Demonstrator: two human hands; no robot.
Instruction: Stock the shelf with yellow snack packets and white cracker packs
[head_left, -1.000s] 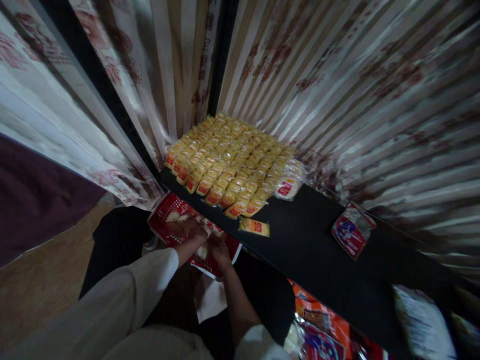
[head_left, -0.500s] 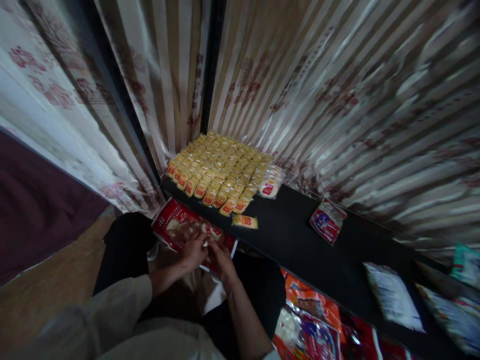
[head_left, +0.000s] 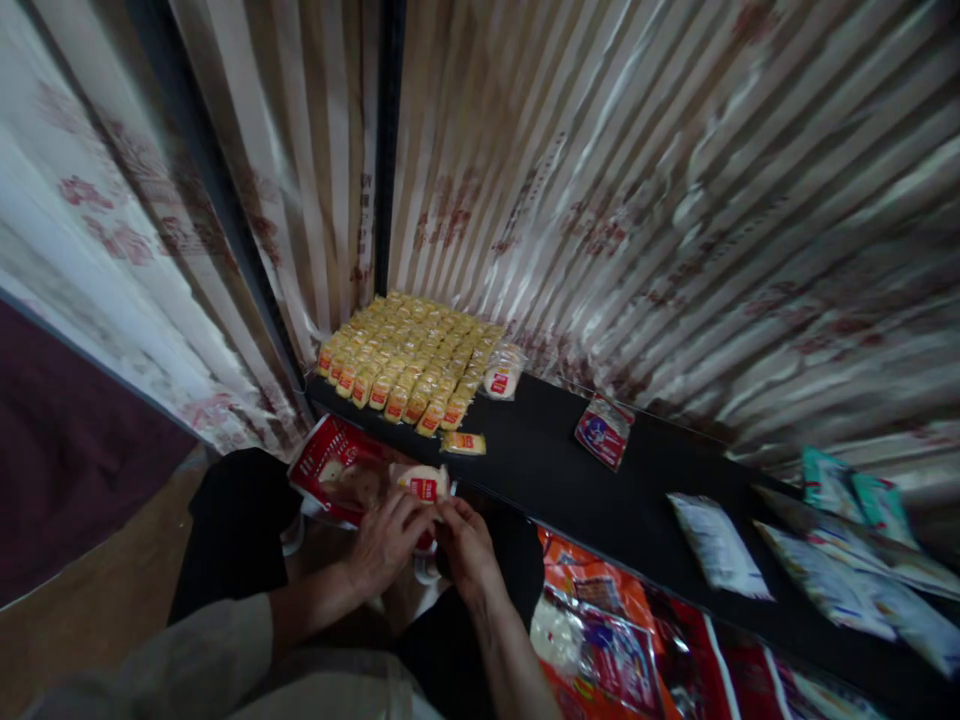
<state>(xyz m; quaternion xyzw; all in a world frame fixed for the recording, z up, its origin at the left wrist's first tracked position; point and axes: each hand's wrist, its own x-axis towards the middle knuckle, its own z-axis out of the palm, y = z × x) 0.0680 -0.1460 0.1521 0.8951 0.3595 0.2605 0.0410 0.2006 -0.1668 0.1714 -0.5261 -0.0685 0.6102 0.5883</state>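
A person sits with knees apart in black trousers (head_left: 232, 535), both hands together in front of a black shelf (head_left: 536, 460). The left hand (head_left: 388, 538) holds a round white cracker in clear wrap with a red label (head_left: 421, 484), its fingers curled over the near edge. The right hand (head_left: 466, 540) is drawn narrow, thumb and forefinger pinching the wrapper's right-hand edge. The wrapped cracker is just off the shelf's front edge, over the right end of a red printed package (head_left: 336, 442). Round pale pieces (head_left: 361, 482) show on or in this package; which of the two cannot be told.

On the shelf, tight rows of yellow wrapped snacks (head_left: 397, 350) fill the far left corner, and a white wrapped packet (head_left: 504, 373) lies against their right end. A single yellow packet (head_left: 463, 443) lies near the front edge, just beside the rows. Farther right, well apart, is a red-and-blue packet (head_left: 604, 431), then a white pouch (head_left: 718, 545) and teal packets (head_left: 831, 482). Orange bags (head_left: 596, 575) are heaped below the shelf's front edge, right of the person's knee. Striped, flower-printed sheeting (head_left: 525, 200) hangs behind.
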